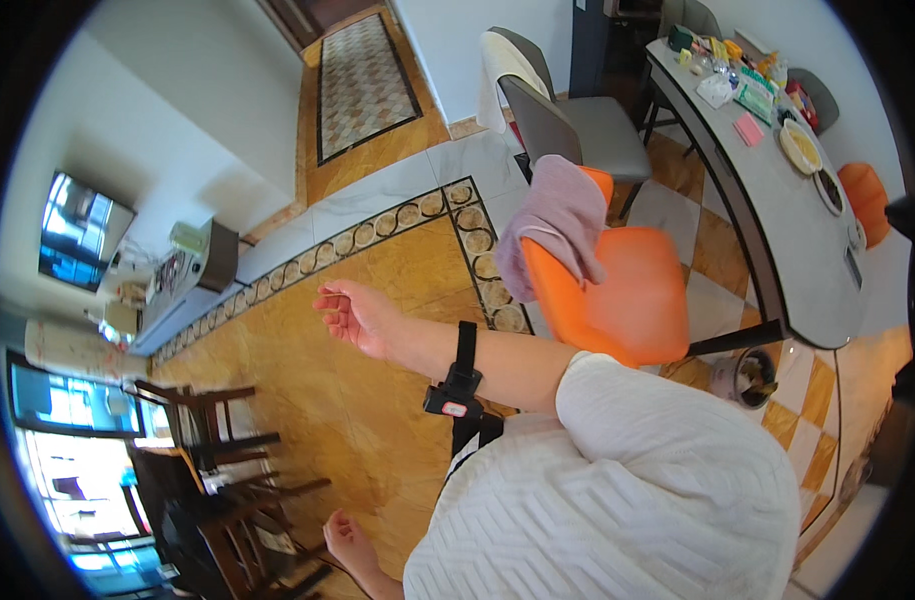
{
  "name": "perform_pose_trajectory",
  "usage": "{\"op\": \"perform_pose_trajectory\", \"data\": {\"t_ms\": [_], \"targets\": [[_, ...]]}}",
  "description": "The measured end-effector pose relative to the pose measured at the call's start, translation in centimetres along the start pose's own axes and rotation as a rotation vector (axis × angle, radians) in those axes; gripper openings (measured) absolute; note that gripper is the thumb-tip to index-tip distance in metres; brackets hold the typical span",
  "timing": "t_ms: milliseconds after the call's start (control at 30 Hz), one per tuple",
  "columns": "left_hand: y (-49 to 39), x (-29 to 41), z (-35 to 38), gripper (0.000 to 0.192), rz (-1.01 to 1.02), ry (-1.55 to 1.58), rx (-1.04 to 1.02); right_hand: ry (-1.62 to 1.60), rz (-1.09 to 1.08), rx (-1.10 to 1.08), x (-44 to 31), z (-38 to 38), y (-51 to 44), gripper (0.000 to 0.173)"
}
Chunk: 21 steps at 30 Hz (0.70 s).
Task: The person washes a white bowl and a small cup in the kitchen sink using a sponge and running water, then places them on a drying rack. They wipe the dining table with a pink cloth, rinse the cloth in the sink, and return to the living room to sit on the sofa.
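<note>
My right hand [360, 319] is held out over the yellow-brown tiled floor [397, 465], its fingers loosely curled and nothing in it. Around the right forearm runs a black strap [467, 349] with a small black device [450, 396]. Lower in the picture, my left hand [350, 541] hangs beside my body, fingers half bent, with no object visible in it. The white patterned top [615, 495] I wear fills the lower right. An orange chair [637, 292] stands nearest to my right arm, with a mauve towel [558, 217] draped over its backrest.
A grey dining table [795, 247] bears packets, a pink pad [748, 130] and bowls. Beneath its near end is a bin [750, 376]. A grey chair [603, 127] carries a cream towel [502, 71]. Dark wooden chairs [232, 540] stand lower left; a cabinet [179, 292] lines the wall.
</note>
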State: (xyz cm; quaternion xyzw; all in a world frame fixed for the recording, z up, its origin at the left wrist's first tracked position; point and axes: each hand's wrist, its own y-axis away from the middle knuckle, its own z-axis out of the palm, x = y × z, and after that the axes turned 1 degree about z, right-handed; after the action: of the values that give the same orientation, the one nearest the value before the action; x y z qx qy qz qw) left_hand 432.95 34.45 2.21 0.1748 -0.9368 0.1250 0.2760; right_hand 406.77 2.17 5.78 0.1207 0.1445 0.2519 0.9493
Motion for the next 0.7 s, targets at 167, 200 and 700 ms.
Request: {"op": "perform_pose_trajectory", "data": {"t_ms": [167,200,700], "targets": [[-19.1,-2.3,3.3,0.029,0.3,-0.166,-0.104,-0.023,-0.232,0.264,-4.8,-4.9,-16.0,0.021],[-24.0,-2.0,3.8,0.029,0.335,-0.127,-0.143,-0.028,-0.286,0.341,-6.7,-6.5,-18.2,0.022],[-62.5,27.7,27.8,0.023,0.908,0.0,-0.727,-0.015,-1.005,0.994,-41.4,-17.7,-23.0,0.055]]}}
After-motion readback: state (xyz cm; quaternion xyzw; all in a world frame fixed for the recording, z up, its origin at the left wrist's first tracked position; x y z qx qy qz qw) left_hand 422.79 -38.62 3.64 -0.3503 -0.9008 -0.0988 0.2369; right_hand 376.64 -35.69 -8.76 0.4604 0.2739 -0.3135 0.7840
